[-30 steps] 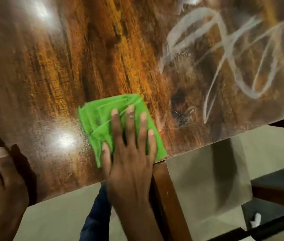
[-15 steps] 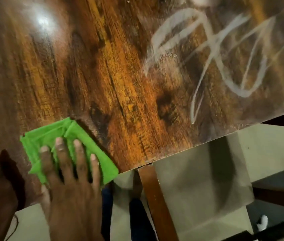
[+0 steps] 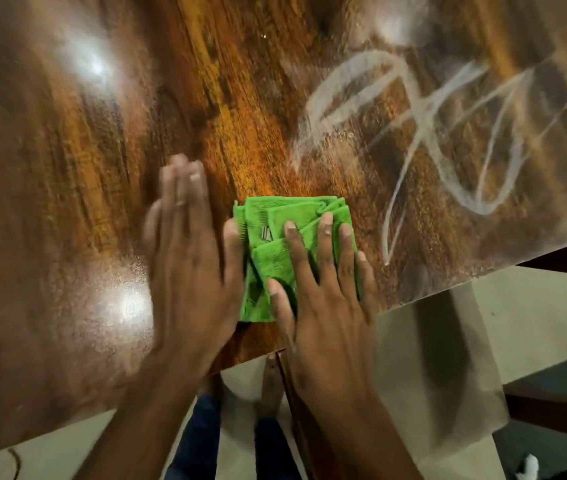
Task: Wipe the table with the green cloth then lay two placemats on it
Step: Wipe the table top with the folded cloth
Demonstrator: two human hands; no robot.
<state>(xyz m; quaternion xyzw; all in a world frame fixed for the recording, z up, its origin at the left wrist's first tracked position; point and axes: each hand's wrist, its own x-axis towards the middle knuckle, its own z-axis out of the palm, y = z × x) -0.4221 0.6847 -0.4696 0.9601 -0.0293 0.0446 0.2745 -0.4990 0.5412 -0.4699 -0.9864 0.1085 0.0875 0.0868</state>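
The folded green cloth (image 3: 275, 244) lies on the glossy brown wooden table (image 3: 109, 168) near its front edge. My right hand (image 3: 323, 299) presses flat on the cloth with fingers spread over it. My left hand (image 3: 188, 271) lies flat on the table just left of the cloth, fingers together, its thumb touching the cloth's left edge. White smeared streaks (image 3: 431, 133) mark the table to the upper right of the cloth. No placemats are in view.
The table's front edge (image 3: 483, 282) runs diagonally up to the right. Below it is pale floor (image 3: 448, 358), a wooden table leg (image 3: 296, 410), dark furniture at the right and my legs in dark trousers (image 3: 199, 438).
My right hand has slid the cloth from the left near edge back to the right and further in. My left hand has come from the bottom left corner up onto the table beside the cloth.
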